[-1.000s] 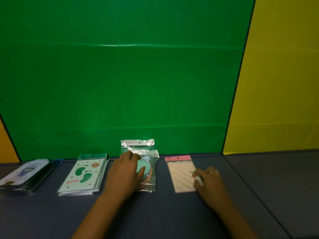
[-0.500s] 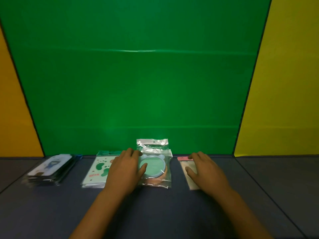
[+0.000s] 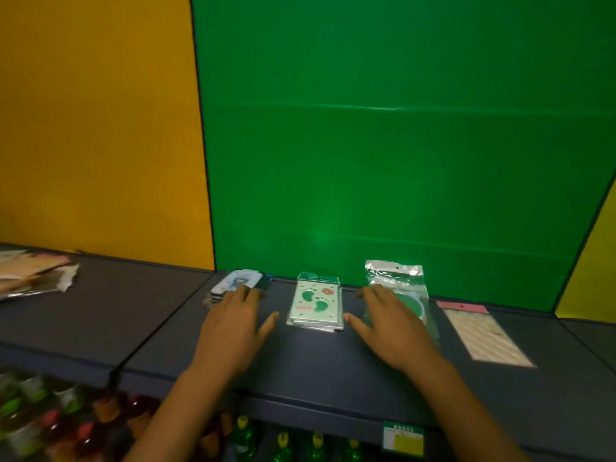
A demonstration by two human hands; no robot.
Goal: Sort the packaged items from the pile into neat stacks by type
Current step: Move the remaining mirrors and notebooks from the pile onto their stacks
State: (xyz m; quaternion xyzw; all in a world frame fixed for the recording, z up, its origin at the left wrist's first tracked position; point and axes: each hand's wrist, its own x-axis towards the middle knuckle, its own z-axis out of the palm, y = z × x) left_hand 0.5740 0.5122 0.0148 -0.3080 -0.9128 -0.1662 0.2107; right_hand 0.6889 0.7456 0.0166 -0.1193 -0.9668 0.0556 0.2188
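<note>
Four stacks line the back of the dark shelf. From left: white packs with a blue figure (image 3: 240, 282), pale green footprint cards (image 3: 316, 303), clear bags with a round green item (image 3: 400, 285), and a pink-topped flat pack (image 3: 480, 333). My left hand (image 3: 233, 323) hovers flat, fingers apart, between the white packs and the footprint cards, its fingertips over the white stack's near edge. My right hand (image 3: 391, 323) lies spread over the front of the clear bags. Neither hand grips anything. An unsorted pile of packages (image 3: 31, 273) sits far left.
The dark shelf top (image 3: 316, 368) has seams and a front edge close to me. Below it stand green bottles (image 3: 283, 445) and blurred colourful goods (image 3: 50, 418). A price label (image 3: 403, 438) hangs on the shelf front. Green and orange panels back the shelf.
The view swung left and down, bringing the pile and lower shelf into sight. My left hand left the clear bags and moved left; my right hand moved off the pink-topped pack onto the clear bags.
</note>
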